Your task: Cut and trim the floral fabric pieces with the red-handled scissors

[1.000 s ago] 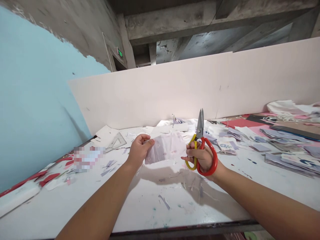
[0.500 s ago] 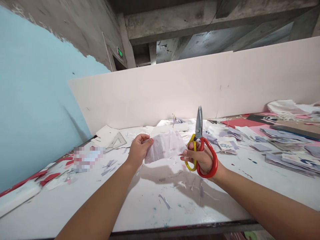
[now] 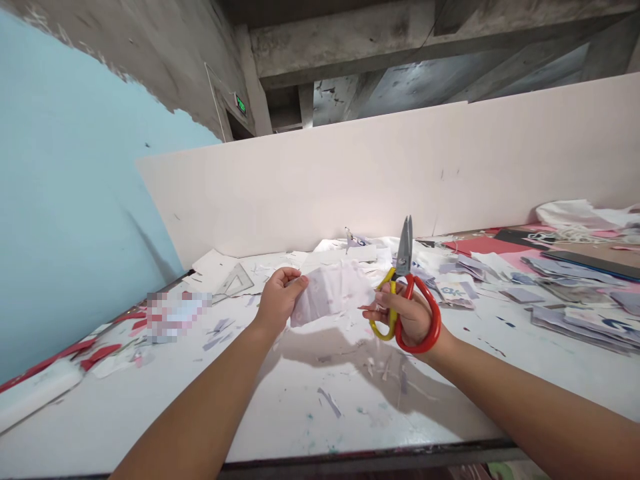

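My left hand (image 3: 281,298) pinches the left edge of a pale, thin sheet (image 3: 330,292), held above the table; whether it is paper or cloth I cannot tell. Scissors (image 3: 406,250) with one yellow and one red handle hang on my right hand (image 3: 410,313), blades pointing up and nearly together. The right fingers are close to the sheet's right edge; I cannot tell if they touch it. Below both hands, thin offcuts (image 3: 329,403) lie on the white table (image 3: 280,427).
Stacks of greyish pieces (image 3: 590,327) lie on the right, near a dark flat object (image 3: 595,265) and red sheets (image 3: 475,251). A clear set square (image 3: 235,281) rests at the back left. A white panel (image 3: 350,187) stands behind the table; a blue wall (image 3: 75,200) is at left.
My right hand has shifted slightly to the right with the scissors, whose blades now lean a little more to the right. The left hand and the sheet are almost unchanged.
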Action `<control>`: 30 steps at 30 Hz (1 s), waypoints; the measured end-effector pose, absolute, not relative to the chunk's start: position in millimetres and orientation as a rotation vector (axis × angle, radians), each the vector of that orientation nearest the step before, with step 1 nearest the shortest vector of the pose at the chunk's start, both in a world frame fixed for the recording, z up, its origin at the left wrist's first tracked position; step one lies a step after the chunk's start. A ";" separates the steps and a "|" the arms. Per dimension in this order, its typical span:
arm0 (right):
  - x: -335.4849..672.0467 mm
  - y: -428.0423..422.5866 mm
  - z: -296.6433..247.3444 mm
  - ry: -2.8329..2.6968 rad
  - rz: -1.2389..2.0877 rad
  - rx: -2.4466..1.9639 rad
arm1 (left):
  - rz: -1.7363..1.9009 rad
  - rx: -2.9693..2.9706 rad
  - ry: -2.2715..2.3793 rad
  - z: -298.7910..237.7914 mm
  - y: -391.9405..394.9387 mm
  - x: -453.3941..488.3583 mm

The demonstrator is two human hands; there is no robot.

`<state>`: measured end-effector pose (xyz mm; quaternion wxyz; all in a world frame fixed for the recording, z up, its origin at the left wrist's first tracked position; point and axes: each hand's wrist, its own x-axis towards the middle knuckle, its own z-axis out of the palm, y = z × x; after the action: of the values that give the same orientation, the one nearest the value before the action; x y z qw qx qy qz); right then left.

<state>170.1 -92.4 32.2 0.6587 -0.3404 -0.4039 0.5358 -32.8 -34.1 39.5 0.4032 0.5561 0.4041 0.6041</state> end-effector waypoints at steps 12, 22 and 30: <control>175.8 -79.5 24.8 -0.650 1.127 -0.896 | 1.256 1.174 0.745 46.6 -38.0 -34.9; 178.6 -76.4 27.3 -0.558 1.120 -0.862 | 1.139 1.484 1.076 42.7 -39.5 -32.6; 172.2 -82.2 26.1 -0.687 1.207 -0.909 | 1.169 1.653 1.369 34.1 -33.9 -34.1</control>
<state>172.2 -82.2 26.1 0.6750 -0.4041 -0.3055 0.5365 -34.1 -33.9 34.1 0.3418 0.6355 0.5266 0.4495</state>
